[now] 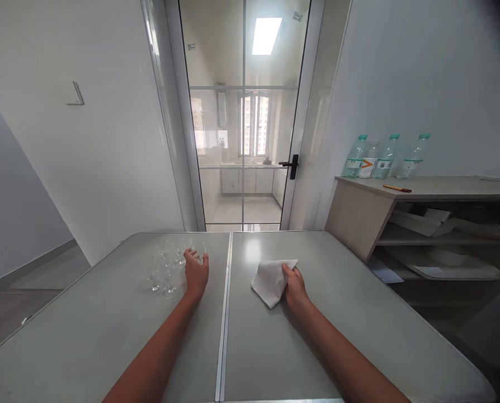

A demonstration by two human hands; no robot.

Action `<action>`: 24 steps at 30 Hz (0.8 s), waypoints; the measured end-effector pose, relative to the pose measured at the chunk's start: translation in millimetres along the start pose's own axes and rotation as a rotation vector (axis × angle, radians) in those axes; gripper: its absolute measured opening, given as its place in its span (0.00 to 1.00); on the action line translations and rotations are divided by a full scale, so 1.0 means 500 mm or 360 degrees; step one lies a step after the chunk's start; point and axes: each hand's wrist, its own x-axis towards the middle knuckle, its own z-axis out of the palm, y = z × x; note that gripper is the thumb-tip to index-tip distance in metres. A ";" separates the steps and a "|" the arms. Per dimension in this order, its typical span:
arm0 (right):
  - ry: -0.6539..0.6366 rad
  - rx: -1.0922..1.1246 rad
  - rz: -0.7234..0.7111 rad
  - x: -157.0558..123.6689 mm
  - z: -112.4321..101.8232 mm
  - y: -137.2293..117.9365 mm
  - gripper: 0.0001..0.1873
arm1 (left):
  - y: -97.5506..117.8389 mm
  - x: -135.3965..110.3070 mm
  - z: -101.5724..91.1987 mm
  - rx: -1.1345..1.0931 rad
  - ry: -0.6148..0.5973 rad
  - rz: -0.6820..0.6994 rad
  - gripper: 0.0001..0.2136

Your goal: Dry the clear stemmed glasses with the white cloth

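Several clear stemmed glasses (166,268) stand in a cluster on the left half of a grey table (107,324). My left hand (196,271) reaches to the right side of the cluster, with its fingers curled round one glass (197,253) there. On the right half of the table lies a white cloth (270,281). My right hand (294,286) rests on the table and pinches the cloth's right edge.
A metal seam (223,313) splits the table down the middle. A glass door (244,140) with a black handle stands behind the table. At the right is a wooden shelf unit (359,215) with several water bottles (386,157) and a red pen on top.
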 end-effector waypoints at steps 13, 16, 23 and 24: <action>-0.0507 -0.0685 -0.0719 -0.076 0.040 -0.028 0.14 | 0.101 -0.135 0.018 0.0190 -0.0814 0.1087 0.30; -0.0643 -0.0885 -0.0755 -0.089 0.038 -0.029 0.11 | 0.103 -0.142 0.019 0.0232 -0.0830 0.1137 0.32; -0.1026 -0.0848 -0.0812 -0.108 0.027 -0.028 0.16 | 0.105 -0.157 0.022 0.0059 -0.1109 0.1272 0.33; -0.1056 -0.0856 -0.0824 -0.109 0.026 -0.029 0.17 | 0.107 -0.162 0.024 0.0056 -0.1155 0.1296 0.33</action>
